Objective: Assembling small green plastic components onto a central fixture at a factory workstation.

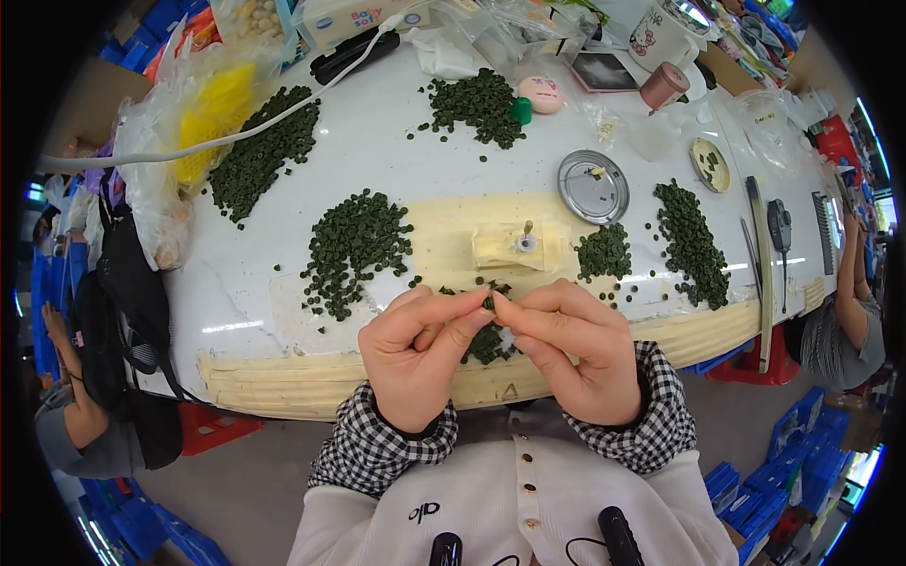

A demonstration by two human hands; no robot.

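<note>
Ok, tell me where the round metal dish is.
In the head view, the metal dish lies right of centre on the white table, beyond the right hand, just behind a small pile of dark green pieces.

The person wears a wht. top [481, 491] w/ fine ribs. Down its front goes a row of small, round, dk. btns. [529, 488] w/ gold-col. rims. On the chest, left side, is dk. script lettering [425, 511]. Both forearms have blk./wht. checked sleeves [651, 415], gathered nr. the wrist, w/ a dk. inner cuff [645, 396] at the right. Low in front are two blk. rounded devices [618, 533], also thin blk. cables [580, 540]. Left hand [411, 354] & right hand [580, 354] are bare.
</note>
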